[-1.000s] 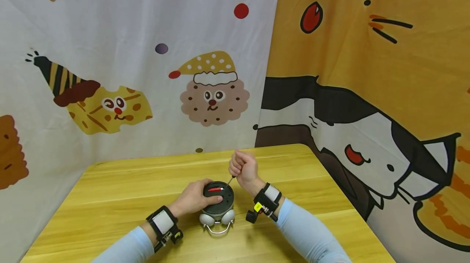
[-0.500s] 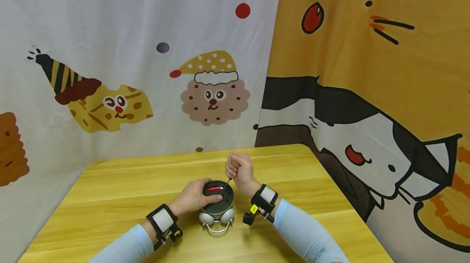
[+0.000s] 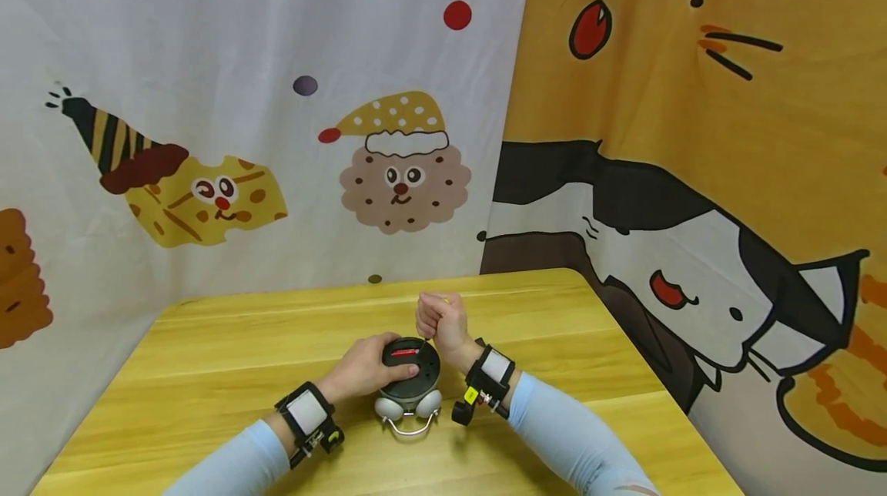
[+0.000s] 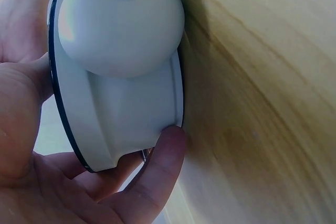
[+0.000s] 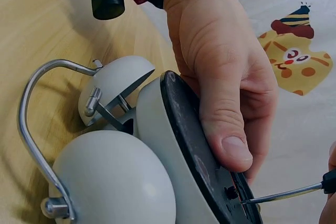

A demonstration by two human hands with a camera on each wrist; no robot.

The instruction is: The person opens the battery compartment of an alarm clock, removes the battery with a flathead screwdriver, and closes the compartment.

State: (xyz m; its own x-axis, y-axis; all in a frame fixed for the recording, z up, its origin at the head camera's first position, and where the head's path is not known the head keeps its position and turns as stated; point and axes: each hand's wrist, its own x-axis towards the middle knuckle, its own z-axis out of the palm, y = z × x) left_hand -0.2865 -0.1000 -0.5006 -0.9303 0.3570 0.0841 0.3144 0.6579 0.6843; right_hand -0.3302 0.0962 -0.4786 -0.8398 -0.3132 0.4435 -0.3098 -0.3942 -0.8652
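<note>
A white twin-bell alarm clock lies face down on the wooden table, its black back up and its bells and wire handle towards me. My left hand grips its side, thumb resting on the back; in the left wrist view the fingers curl round the white case. A thin screwdriver is in my right hand, held in a fist above the clock's far right edge. In the right wrist view its metal tip meets the back, near a red strip. Most of its handle is hidden.
The yellow wood-grain table spreads around the clock. A white cartoon curtain hangs behind it, an orange one at the right. Both wrists carry strapped-on black camera mounts.
My right hand has moved left and slightly down with the screwdriver, closer over the clock. The left hand and the clock stay almost where they were.
</note>
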